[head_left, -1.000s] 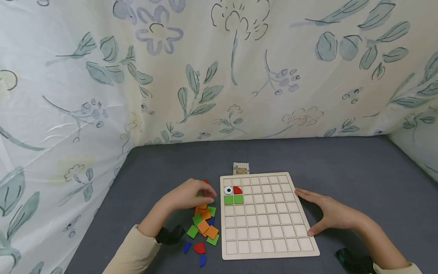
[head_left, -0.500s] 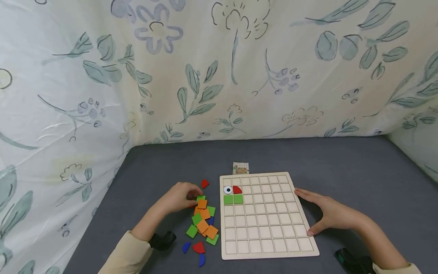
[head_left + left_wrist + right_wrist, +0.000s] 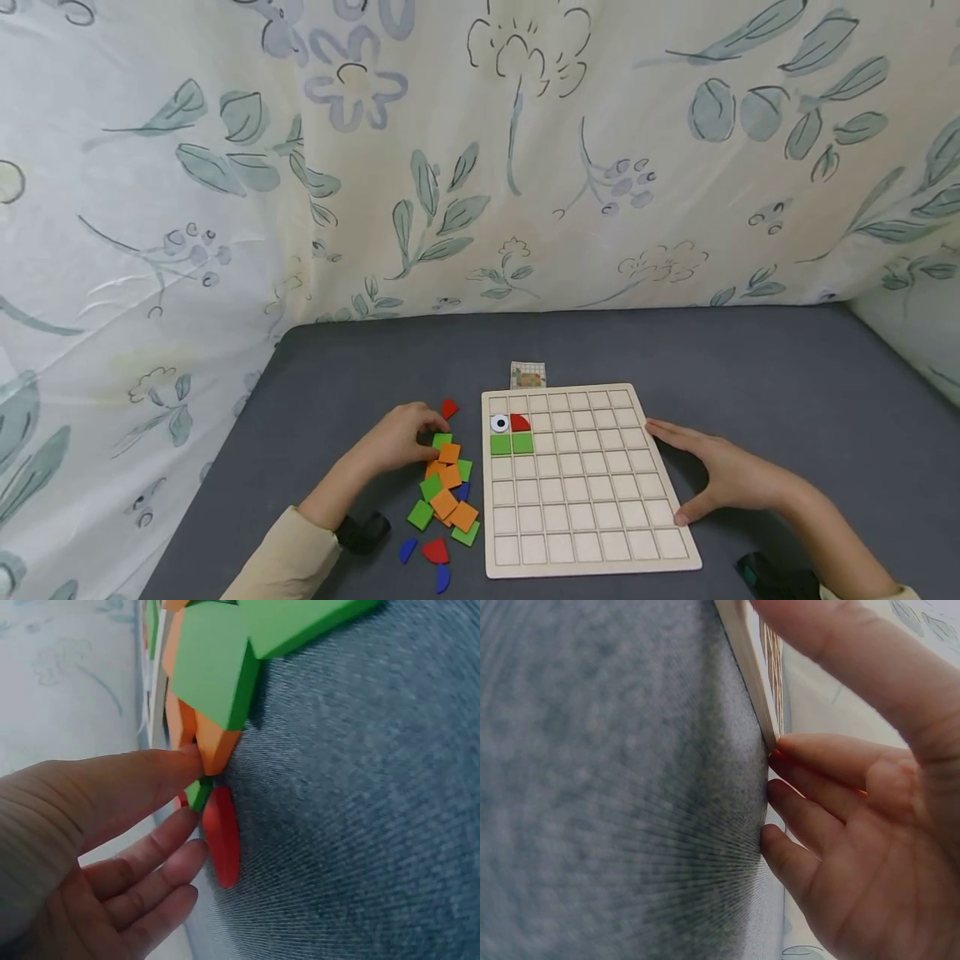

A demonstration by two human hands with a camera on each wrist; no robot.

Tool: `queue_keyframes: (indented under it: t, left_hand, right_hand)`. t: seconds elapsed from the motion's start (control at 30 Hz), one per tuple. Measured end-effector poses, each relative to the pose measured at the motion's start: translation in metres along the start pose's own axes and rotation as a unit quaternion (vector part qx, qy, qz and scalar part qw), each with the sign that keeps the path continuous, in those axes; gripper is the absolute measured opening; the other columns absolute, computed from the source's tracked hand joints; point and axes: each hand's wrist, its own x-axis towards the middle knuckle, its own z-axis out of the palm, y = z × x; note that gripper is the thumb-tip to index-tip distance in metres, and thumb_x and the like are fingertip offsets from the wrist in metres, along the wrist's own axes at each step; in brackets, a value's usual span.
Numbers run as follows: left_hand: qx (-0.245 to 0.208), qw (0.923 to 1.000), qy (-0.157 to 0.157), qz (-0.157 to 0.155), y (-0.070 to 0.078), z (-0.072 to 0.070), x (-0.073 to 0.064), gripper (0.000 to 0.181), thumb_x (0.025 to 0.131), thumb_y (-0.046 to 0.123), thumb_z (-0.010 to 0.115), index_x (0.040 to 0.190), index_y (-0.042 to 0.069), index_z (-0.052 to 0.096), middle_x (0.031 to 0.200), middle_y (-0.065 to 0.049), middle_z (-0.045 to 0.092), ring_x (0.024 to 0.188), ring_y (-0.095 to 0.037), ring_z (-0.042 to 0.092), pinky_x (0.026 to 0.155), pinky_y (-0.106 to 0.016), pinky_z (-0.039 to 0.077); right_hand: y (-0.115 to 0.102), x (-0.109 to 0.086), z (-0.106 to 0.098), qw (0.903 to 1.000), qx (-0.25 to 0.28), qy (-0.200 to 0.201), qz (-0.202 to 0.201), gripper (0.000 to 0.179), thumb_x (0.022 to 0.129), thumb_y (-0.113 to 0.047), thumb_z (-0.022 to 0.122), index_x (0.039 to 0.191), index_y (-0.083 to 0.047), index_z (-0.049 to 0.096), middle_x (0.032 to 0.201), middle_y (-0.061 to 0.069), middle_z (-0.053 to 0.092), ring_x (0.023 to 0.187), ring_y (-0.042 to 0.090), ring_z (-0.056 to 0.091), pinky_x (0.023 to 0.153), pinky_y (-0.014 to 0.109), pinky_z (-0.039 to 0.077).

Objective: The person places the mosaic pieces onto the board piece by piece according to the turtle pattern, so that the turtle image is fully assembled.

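Observation:
At the upper end of a pile of coloured tiles, my left hand (image 3: pixel 407 435) reaches in from the left, thumb and index finger apart. A green square tile (image 3: pixel 442 439) shows between those fingertips, and an orange square tile (image 3: pixel 449 452) lies close by the thumb. In the left wrist view a red piece (image 3: pixel 222 836) lies beside the fingertips. My right hand (image 3: pixel 731 471) has its thumb and fingertips spread along the right edge of the wooden grid board (image 3: pixel 585 508). On the board's upper left sit a round eye piece (image 3: pixel 499 423), a red quarter-circle (image 3: pixel 520 422) and two green squares (image 3: pixel 512 444).
Below the hand the pile continues with orange squares (image 3: pixel 442 503), green squares (image 3: pixel 421 514) and several blue pieces (image 3: pixel 408 550). A red piece (image 3: pixel 449 408) lies above it. A small picture card (image 3: pixel 528 375) lies behind the board. Floral cloth (image 3: pixel 570 208) hangs at the back.
My left hand has drawn back leftward from near the board to the pile's upper end, uncovering the red piece above. The orange tile there has shifted slightly right. My right hand stays at the board.

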Motion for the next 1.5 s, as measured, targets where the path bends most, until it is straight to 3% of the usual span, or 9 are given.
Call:
queue_keyframes:
  t: [0.3, 0.67, 0.83, 1.1, 1.5]
  left_hand:
    - [0.002, 0.9997, 0.006, -0.024, 0.000, -0.001, 0.000, 0.022, 0.075, 0.016, 0.076, 0.095, 0.010, 0.069, 0.087, 0.002, 0.061, 0.076, -0.013, 0.054, 0.066, -0.028, 0.047]
    - [-0.033, 0.9990, -0.020, -0.020, 0.003, -0.035, -0.016, 0.019, 0.078, 0.017, 0.073, 0.095, 0.011, 0.069, 0.088, 0.003, 0.063, 0.076, -0.012, 0.055, 0.066, -0.024, 0.046]
    - [-0.047, 0.9984, -0.021, -0.025, 0.003, -0.043, -0.025, 0.020, 0.078, 0.019, 0.073, 0.096, 0.011, 0.069, 0.087, 0.003, 0.063, 0.077, -0.013, 0.055, 0.066, -0.024, 0.046]
    - [-0.050, 0.9985, -0.008, -0.020, 0.007, -0.039, -0.025, 0.022, 0.078, 0.022, 0.073, 0.096, 0.012, 0.069, 0.087, 0.003, 0.063, 0.077, -0.013, 0.055, 0.065, -0.023, 0.046]
    - [-0.057, 0.9979, -0.026, 0.016, 0.032, -0.030, -0.003, 0.019, 0.079, 0.023, 0.072, 0.095, 0.013, 0.069, 0.085, 0.004, 0.064, 0.070, -0.008, 0.052, 0.059, -0.021, 0.045]
  right_hand:
    - [-0.002, 0.001, 0.000, 1.0000, -0.003, -0.001, 0.006, 0.113, 0.057, -0.047, 0.082, 0.144, -0.002, 0.026, 0.146, 0.028, 0.024, 0.129, 0.052, 0.022, 0.089, 0.066, 0.029]
    - [0.000, 0.001, 0.003, 0.9999, 0.004, 0.002, 0.012, 0.115, 0.054, -0.046, 0.083, 0.144, 0.000, 0.027, 0.146, 0.028, 0.023, 0.130, 0.052, 0.020, 0.090, 0.067, 0.027]
    - [0.001, 0.000, 0.003, 1.0000, 0.003, 0.004, 0.008, 0.115, 0.054, -0.046, 0.083, 0.143, 0.001, 0.027, 0.145, 0.029, 0.024, 0.130, 0.053, 0.020, 0.090, 0.067, 0.027]
    - [0.002, 0.000, 0.003, 1.0000, 0.005, 0.004, -0.002, 0.114, 0.055, -0.042, 0.084, 0.144, 0.000, 0.027, 0.145, 0.029, 0.024, 0.129, 0.054, 0.021, 0.090, 0.067, 0.027]
    - [0.000, -0.002, 0.000, 0.9999, 0.007, -0.002, -0.008, 0.113, 0.058, -0.044, 0.082, 0.144, 0.000, 0.024, 0.145, 0.031, 0.022, 0.128, 0.056, 0.020, 0.089, 0.067, 0.029]
